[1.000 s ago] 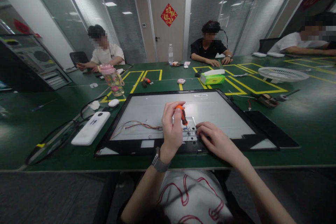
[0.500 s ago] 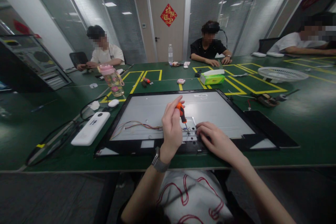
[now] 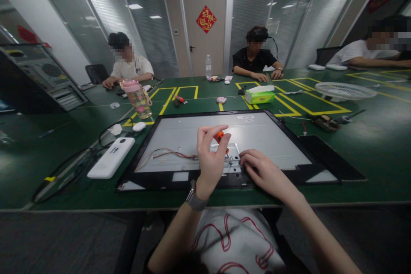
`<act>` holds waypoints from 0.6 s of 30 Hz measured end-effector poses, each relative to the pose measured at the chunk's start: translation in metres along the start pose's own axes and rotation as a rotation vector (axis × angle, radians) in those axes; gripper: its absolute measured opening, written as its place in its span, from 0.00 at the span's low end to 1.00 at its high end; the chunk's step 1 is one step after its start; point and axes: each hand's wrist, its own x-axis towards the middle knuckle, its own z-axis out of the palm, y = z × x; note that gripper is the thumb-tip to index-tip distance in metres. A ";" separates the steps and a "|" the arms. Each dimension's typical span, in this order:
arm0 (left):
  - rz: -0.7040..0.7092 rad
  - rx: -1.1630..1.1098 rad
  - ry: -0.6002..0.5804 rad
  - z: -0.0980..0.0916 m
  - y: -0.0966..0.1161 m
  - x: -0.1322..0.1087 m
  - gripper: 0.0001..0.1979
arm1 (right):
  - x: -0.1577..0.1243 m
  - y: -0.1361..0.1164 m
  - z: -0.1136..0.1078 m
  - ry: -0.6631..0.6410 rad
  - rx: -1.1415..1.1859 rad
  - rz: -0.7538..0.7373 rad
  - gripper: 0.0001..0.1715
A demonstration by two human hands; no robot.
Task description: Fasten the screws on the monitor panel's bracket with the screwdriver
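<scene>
Your left hand (image 3: 210, 152) (the one above the watch (image 3: 195, 199)) has thumb and fingers curled round the orange handle of the screwdriver (image 3: 219, 137), pinching it; the far fingertips are hidden. The screwdriver is tilted, its shaft running down to the metal bracket (image 3: 236, 150) by the near edge of the panel (image 3: 266, 137), which lies flat on the green table (image 3: 353, 192) in front of you. Your right hand (image 3: 265, 173) reaches over that near edge, fingers bent and close together, tips at the bracket's right side; I cannot tell whether they pinch anything.

Wires (image 3: 173, 152) run from beside your left hand across the panel's left part. Left of the panel lies a white power bank (image 3: 111, 158); on its right, a black slab (image 3: 332, 158). Beyond it stand a bottle (image 3: 138, 98) and a tissue box (image 3: 260, 94). Opposite you sits a person in black (image 3: 253, 62).
</scene>
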 end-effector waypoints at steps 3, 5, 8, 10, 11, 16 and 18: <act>-0.053 -0.062 -0.034 0.000 0.000 -0.002 0.11 | 0.000 0.001 0.000 -0.008 0.002 0.007 0.13; -0.101 -0.137 -0.051 -0.001 0.000 -0.003 0.14 | 0.001 0.001 0.001 -0.013 0.003 0.010 0.13; -0.090 -0.169 -0.062 -0.001 0.001 -0.003 0.14 | 0.001 0.002 0.002 -0.011 0.003 0.009 0.13; -0.033 -0.107 -0.055 -0.002 0.001 -0.003 0.12 | 0.001 0.002 0.001 -0.008 0.004 0.007 0.12; -0.006 -0.074 -0.047 -0.002 0.001 -0.002 0.11 | 0.001 0.001 0.001 -0.009 0.004 0.006 0.12; 0.001 -0.037 -0.007 -0.002 0.001 -0.002 0.12 | 0.000 0.001 0.001 -0.022 0.012 0.010 0.12; -0.032 -0.084 -0.011 -0.002 0.000 -0.003 0.14 | 0.000 0.001 0.001 -0.025 0.015 0.012 0.12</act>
